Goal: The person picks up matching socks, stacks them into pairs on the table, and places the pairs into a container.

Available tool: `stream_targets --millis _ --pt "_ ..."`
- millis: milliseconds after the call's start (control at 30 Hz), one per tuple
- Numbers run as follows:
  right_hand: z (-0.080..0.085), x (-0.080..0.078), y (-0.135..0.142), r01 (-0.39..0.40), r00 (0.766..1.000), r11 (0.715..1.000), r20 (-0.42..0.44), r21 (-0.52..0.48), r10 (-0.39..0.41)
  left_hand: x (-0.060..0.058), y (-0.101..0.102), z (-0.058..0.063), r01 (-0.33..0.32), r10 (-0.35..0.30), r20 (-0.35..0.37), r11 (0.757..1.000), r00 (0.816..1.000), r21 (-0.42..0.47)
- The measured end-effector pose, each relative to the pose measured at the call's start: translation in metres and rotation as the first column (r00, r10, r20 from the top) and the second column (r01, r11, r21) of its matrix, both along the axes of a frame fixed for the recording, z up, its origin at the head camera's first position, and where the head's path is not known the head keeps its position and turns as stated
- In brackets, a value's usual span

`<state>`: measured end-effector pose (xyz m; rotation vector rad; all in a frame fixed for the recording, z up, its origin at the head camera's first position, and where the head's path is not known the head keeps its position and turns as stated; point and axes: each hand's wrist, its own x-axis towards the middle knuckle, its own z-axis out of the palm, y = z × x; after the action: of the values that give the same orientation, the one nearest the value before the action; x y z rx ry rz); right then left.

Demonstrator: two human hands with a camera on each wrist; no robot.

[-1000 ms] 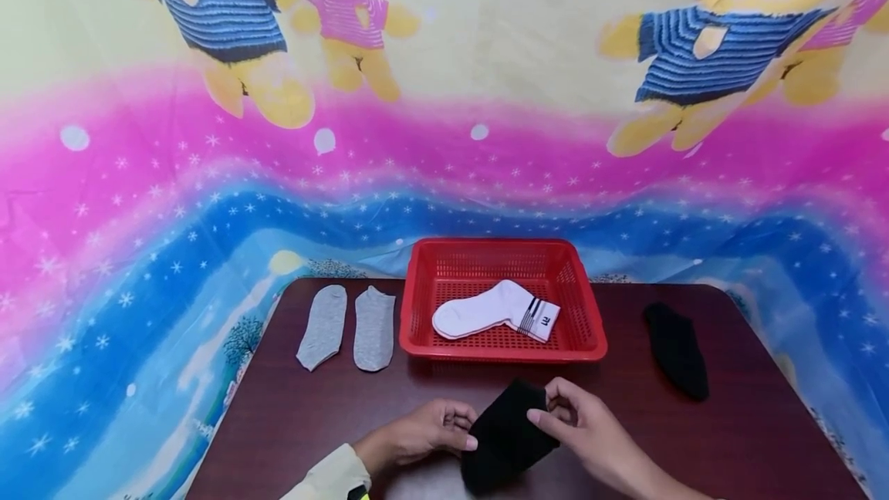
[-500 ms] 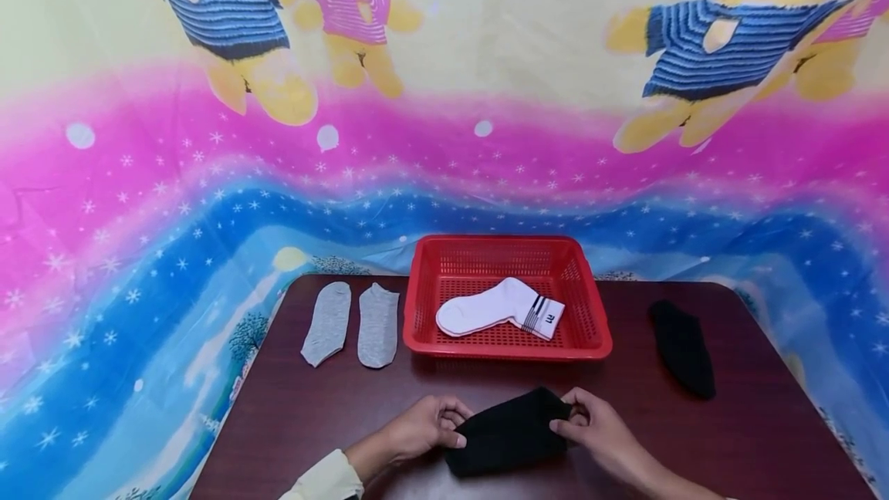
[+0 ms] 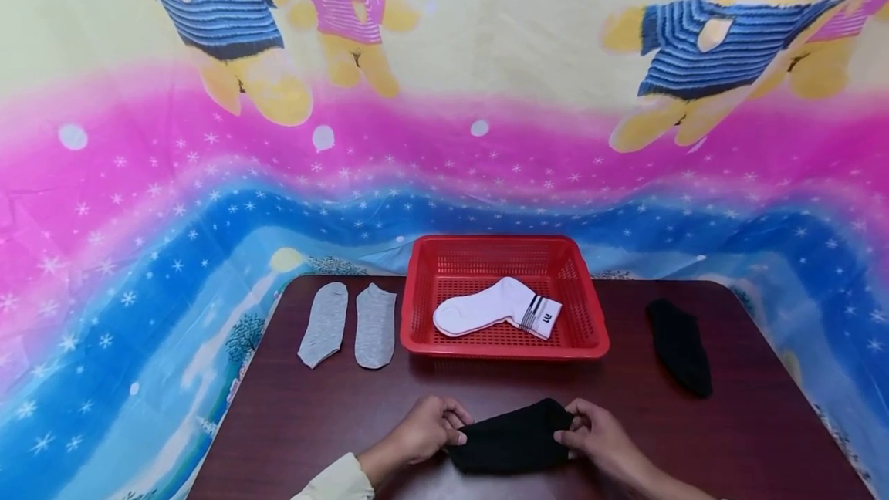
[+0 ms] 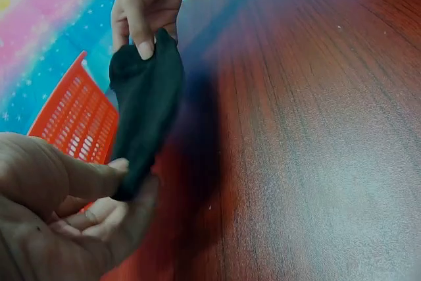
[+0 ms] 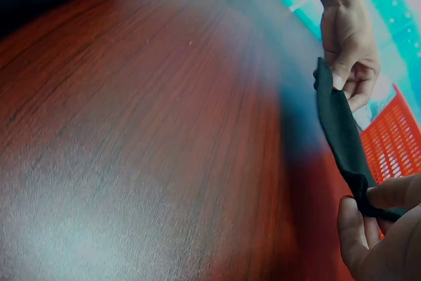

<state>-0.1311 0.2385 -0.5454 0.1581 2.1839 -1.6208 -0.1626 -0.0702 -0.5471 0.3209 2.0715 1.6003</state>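
Observation:
Both hands stretch a black sock [image 3: 512, 440] between them, above the near part of the table. Its left end is pinched between thumb and fingers of my left hand [image 3: 427, 432]. The other end is pinched by my right hand [image 3: 603, 437]. In the left wrist view the sock [image 4: 146, 106] hangs edge-on a little above the wood. A second black sock [image 3: 679, 347] lies flat at the table's right. Inside the red basket [image 3: 505, 349] a pair of white socks [image 3: 479, 310] with dark stripes lies on the bottom.
Two grey socks, one [image 3: 325, 324] outermost and one [image 3: 376, 327] beside the basket, lie on the left of the dark wooden table [image 3: 292, 423]. A printed cloth [image 3: 444, 145] with bears hangs behind the table.
The held black sock has turned from a steep slant to nearly level and is drawn out lengthwise. My right hand has moved slightly right and down. The other socks have stayed put.

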Motion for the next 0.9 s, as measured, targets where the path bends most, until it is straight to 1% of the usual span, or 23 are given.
stream_targets --millis 133,300,433,533,667,733,800,900 --pt "-0.007 -0.005 0.000 0.014 1.000 0.998 -0.020 0.067 -0.013 0.001 0.004 -0.003 -0.020 0.019 -0.039 0.999 0.999 -0.026" --pt "-0.011 -0.007 -0.001 0.022 0.996 0.988 -0.084 0.155 -0.009 0.001 0.010 -0.006 -0.057 0.050 -0.083 0.995 0.995 -0.079" --pt "-0.013 -0.006 -0.002 0.023 0.989 0.976 -0.145 0.218 0.009 -0.001 0.012 -0.006 -0.069 0.047 -0.149 0.987 0.988 -0.145" --pt "-0.016 -0.006 -0.005 0.038 0.977 0.959 -0.212 0.282 0.023 -0.003 0.012 -0.007 -0.070 0.014 -0.238 0.972 0.971 -0.226" --pt "-0.023 -0.008 -0.009 0.070 0.959 0.924 -0.280 0.375 0.041 -0.002 0.010 -0.012 -0.082 -0.040 -0.349 0.941 0.936 -0.328" --pt "-0.025 -0.009 -0.010 0.078 0.954 0.911 -0.295 0.405 0.049 -0.001 0.009 -0.015 -0.086 -0.054 -0.375 0.934 0.925 -0.348" --pt "-0.026 -0.010 -0.011 0.083 0.953 0.906 -0.298 0.415 0.049 -0.001 0.009 -0.017 -0.090 -0.063 -0.397 0.930 0.916 -0.357" --pt "-0.024 -0.010 -0.012 0.066 0.959 0.899 -0.276 0.433 0.063 -0.001 0.010 -0.018 -0.095 -0.074 -0.428 0.928 0.901 -0.360"
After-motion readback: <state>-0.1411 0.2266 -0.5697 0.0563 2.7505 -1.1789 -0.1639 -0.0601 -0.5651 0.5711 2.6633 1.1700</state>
